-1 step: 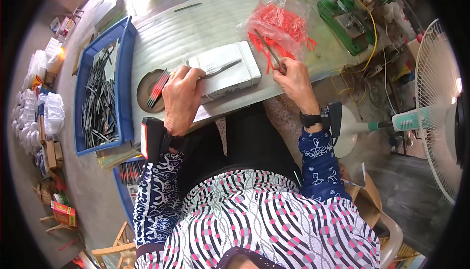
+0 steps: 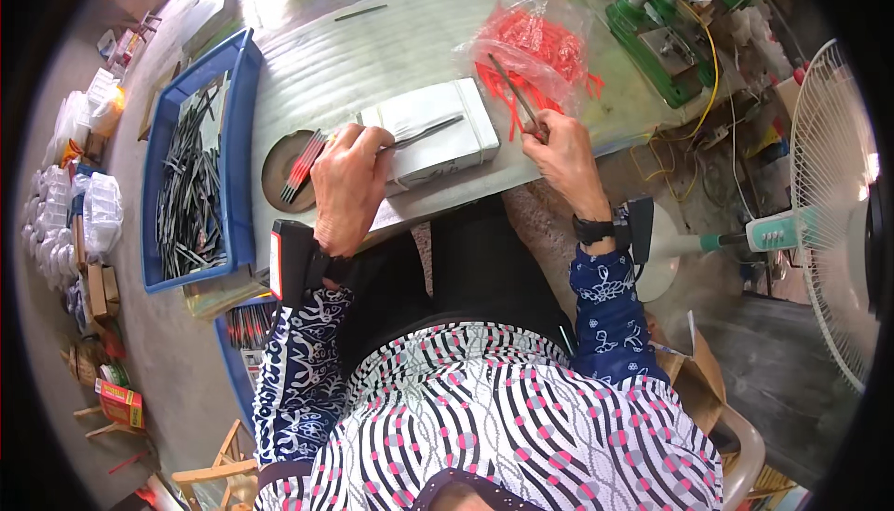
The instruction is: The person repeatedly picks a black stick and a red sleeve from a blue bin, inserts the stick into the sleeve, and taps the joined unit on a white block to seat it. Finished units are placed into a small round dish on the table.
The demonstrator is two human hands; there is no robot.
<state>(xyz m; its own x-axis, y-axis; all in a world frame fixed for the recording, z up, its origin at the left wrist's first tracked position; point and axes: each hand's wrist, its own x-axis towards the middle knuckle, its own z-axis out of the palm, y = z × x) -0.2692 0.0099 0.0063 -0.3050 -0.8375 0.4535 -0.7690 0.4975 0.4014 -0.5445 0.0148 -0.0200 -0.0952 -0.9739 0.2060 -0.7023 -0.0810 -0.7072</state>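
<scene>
My left hand (image 2: 349, 176) is closed on a slim dark pointed metal piece (image 2: 433, 127), its tip reaching right over a white box (image 2: 477, 120). The box lies flat near the table's front edge. In my right hand (image 2: 565, 157), fingers and thumb pinch a thin dark rod-like tool (image 2: 509, 83) that slants up and left. Close beyond that hand, red strips (image 2: 540, 41) spill from a clear plastic bag (image 2: 484, 34). Beside my left hand sits a round shallow dish (image 2: 276, 162), with several dark pieces with red bands (image 2: 305, 167) across it. My palms hide the held ends.
A blue tray (image 2: 244, 139) full of slim dark pieces stands at the left. One dark strip (image 2: 361, 12) lies on the pale foam sheet (image 2: 410, 41). A green machine (image 2: 656, 55) stands back right; a fan (image 2: 833, 204) and loose cables are to the right.
</scene>
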